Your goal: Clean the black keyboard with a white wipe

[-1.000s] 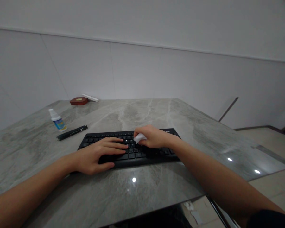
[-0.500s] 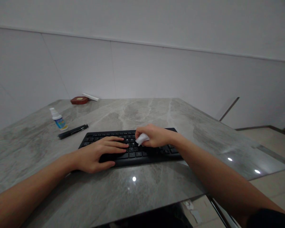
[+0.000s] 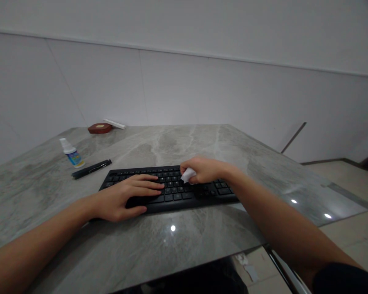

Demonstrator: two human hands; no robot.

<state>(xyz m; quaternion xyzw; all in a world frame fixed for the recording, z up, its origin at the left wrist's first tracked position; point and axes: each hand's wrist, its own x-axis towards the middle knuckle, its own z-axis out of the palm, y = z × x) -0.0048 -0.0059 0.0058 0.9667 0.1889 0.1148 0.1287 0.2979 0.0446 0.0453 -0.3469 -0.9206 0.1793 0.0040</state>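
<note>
A black keyboard (image 3: 171, 197) lies on the grey marbled tabletop in front of me. My left hand (image 3: 125, 197) rests flat across its left half, fingers stretched out over the keys and holding nothing. Over the right half, my right hand (image 3: 204, 169) is closed around a crumpled white tissue (image 3: 188, 174). Part of the tissue sticks out below the curled fingers, close above or on the keys; contact cannot be made out. Both hands hide some of the keys.
Left of the keyboard lies a black pen-like object (image 3: 91, 169), with a white-capped spray bottle (image 3: 72, 154) standing behind it. A reddish-brown case (image 3: 99, 128) and a white strip (image 3: 114, 123) lie by the wall. The tabletop (image 3: 184, 143) ends at its near edge above my lap.
My right hand has moved a little right and up along the keys with the tissue. The left hand stays in place on the keyboard. The view has shifted slightly.
</note>
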